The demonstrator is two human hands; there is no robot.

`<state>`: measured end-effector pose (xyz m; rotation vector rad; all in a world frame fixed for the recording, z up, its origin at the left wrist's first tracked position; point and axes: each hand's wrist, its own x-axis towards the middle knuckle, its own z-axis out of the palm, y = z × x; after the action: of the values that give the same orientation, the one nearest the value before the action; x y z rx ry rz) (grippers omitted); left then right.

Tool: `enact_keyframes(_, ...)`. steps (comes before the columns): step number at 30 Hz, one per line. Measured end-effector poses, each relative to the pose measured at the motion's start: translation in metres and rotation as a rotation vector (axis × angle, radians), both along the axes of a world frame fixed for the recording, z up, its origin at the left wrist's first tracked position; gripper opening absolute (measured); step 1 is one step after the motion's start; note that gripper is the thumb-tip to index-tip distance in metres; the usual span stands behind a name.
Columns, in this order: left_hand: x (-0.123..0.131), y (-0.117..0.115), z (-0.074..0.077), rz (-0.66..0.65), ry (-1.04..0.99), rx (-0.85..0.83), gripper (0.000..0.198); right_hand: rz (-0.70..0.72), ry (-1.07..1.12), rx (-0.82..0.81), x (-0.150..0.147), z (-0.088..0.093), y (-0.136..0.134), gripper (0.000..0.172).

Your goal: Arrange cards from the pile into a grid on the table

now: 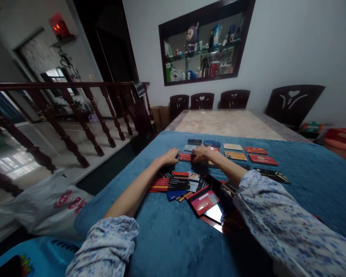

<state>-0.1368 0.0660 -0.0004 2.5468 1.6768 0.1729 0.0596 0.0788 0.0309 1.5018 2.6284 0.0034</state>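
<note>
My left hand (170, 157) rests on the blue cloth with its fingers stretched forward, at the left end of a red card (185, 157). My right hand (202, 153) has its fingers bent down on the same card's right end, hiding that part of it. Around them lie rows of cards: a dark card (194, 141), a blue card (212, 143), a cream card (232, 147), an orange card (235, 156) and a red card (263, 159). Nearer me is a loose, overlapping pile with a black card (178, 181), a blue card (175, 195) and a pinkish-red card (204, 200).
Blue cloth (161, 231) covers the near part of the table, with bare marble-look tabletop (219, 121) beyond. Dark chairs (294, 104) stand around it. To the left are a wooden railing (60, 86), a white plastic bag (52, 204) and a blue plastic object (43, 256).
</note>
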Motion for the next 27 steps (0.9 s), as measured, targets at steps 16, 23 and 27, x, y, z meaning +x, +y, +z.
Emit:
enact_keyframes(16,-0.063,-0.106,0.017,-0.054,-0.158,0.082,0.022,0.354,0.204,0.126,-0.031,0.008,-0.076,0.031)
enact_keyframes(23,-0.084,-0.145,0.016,0.014,-0.290,0.032,0.025,0.448,0.246,0.103,-0.045,0.004,-0.106,0.033)
enact_keyframes(27,-0.095,-0.154,0.008,0.015,-0.337,-0.025,0.040,0.479,0.232,0.098,-0.050,-0.004,-0.117,0.043)
